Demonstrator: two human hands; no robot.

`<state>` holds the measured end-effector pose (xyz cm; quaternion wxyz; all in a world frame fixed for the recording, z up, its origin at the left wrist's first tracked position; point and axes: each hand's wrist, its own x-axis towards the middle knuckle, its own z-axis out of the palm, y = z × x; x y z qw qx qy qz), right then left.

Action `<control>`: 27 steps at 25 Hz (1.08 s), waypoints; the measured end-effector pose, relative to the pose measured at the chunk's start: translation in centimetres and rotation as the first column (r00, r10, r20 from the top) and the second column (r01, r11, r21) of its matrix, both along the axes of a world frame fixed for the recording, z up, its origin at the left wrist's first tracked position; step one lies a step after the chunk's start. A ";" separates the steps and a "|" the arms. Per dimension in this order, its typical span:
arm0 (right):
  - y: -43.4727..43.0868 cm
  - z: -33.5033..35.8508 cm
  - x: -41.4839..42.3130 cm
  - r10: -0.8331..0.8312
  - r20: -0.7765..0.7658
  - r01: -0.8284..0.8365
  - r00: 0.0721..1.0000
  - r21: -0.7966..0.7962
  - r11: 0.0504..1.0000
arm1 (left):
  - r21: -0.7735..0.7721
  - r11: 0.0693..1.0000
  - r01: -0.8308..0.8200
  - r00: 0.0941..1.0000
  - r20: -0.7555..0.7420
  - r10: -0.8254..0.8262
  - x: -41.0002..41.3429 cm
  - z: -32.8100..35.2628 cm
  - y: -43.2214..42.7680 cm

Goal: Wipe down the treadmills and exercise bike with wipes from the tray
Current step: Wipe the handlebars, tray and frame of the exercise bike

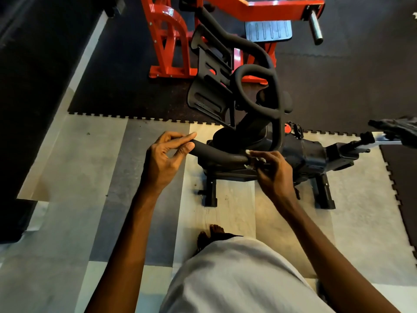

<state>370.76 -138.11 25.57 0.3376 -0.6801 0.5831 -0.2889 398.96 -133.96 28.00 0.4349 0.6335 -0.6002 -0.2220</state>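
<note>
Wipe: a small white wipe (252,158) is pressed against the inner end of the handlebar (216,154), where the bar meets the frame of the exercise bike (302,154).
Right hand: the right hand (275,172) grasps the wipe, fingers curled round it and the bar; only scraps of white show past the fingers.
Left hand: the left hand (164,159) pinches the handlebar's outer tip between thumb and fingers, which steadies it.
Step in hand: by my reading, wiping this handlebar grip along its length.
Doing it well: wrap the wipe fully round the bar and draw it from the inner end toward the tip in one firm stroke. Twist the wrist so the underside is covered too. Lift the left hand off before the wipe arrives, so the tip is cleaned as well.
Watch for: the wipe looks bunched small, so opening it out would cover more of the bar.
Left to do here: the looped bar (255,91) beyond the handlebar, the black console plate (209,86) beyond-left of it, and the seat (397,129) far to its right.
Not in view: the tray and the treadmills.
Further out: a red weight machine (171,37) stands well beyond the handlebar on dark floor matting (112,91); a bare foot (212,233) is on the pale floor (67,222) on the near side.
</note>
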 end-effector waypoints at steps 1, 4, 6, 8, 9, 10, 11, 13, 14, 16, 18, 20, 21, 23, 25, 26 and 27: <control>0.3 0.3 1.1 0.012 0.035 -0.013 0.999 0.018 1.000 | 0.003 1.000 -0.003 1.000 -0.008 0.003 0.1 -0.1 0.0; 1.8 1.2 4.9 0.066 0.157 -0.070 0.985 0.026 0.997 | 0.000 0.999 -0.034 0.999 -0.026 0.034 -0.2 -0.1 0.3; 1.9 1.2 5.6 0.062 0.241 -0.064 0.969 -0.002 0.998 | 0.016 0.999 -0.032 0.999 -0.036 0.033 -0.1 0.1 0.2; 1.7 1.0 4.7 0.049 0.225 -0.049 0.973 -0.005 0.999 | 0.027 1.000 -0.012 0.998 -0.057 0.014 0.1 0.2 0.1; 1.8 0.7 4.0 0.036 0.186 -0.038 0.982 0.006 0.999 | 0.030 1.000 0.002 0.998 -0.070 0.000 0.2 0.3 0.0; 1.9 0.6 3.6 0.020 0.149 -0.022 0.989 0.016 1.000 | 0.033 0.999 0.021 0.997 -0.079 -0.018 0.3 0.3 -0.1; 1.9 0.4 3.6 -0.005 0.126 0.002 0.992 0.024 1.000 | 0.037 0.998 0.044 0.995 -0.087 -0.040 0.6 0.4 -0.4; 2.4 0.4 4.9 -0.066 0.162 0.057 0.985 0.062 0.996 | 0.042 0.994 0.099 0.989 -0.112 -0.094 1.3 0.5 -0.8; 2.8 0.5 5.9 -0.108 0.204 0.092 0.973 0.090 0.992 | 0.034 0.991 0.129 0.984 -0.127 -0.124 1.6 0.7 -1.0; 3.1 1.3 7.7 -0.199 0.280 0.170 0.939 0.124 0.978 | 0.015 0.981 0.193 0.967 -0.173 -0.187 2.2 0.9 -1.3; 3.4 2.0 9.5 -0.281 0.330 0.250 0.901 0.134 0.959 | -0.001 0.970 0.243 0.948 -0.211 -0.238 2.8 0.8 -1.4; 4.2 3.1 11.8 -0.312 0.378 0.300 0.872 0.093 0.949 | -0.020 0.961 0.276 0.937 -0.219 -0.273 3.7 0.3 -1.5; 4.6 3.9 13.1 -0.304 0.384 0.313 0.872 0.039 0.949 | -0.016 0.957 0.288 0.933 -0.220 -0.284 4.2 0.0 -1.7; 4.8 4.8 15.1 -0.262 0.341 0.308 0.903 -0.084 0.948 | 0.010 0.961 0.278 0.932 -0.246 -0.267 5.3 -0.4 -2.1; 4.7 4.5 15.0 -0.275 0.293 0.317 0.916 -0.108 0.942 | 0.046 0.963 0.265 0.924 -0.300 -0.239 6.2 -0.2 -2.2; 4.7 4.2 14.5 -0.305 0.296 0.338 0.905 -0.064 0.939 | 0.063 0.964 0.259 0.923 -0.312 -0.227 6.6 -0.2 -2.2; 4.7 3.9 14.1 -0.350 0.307 0.371 0.885 -0.012 0.928 | 0.077 0.964 0.255 0.923 -0.317 -0.219 7.0 -0.2 -2.2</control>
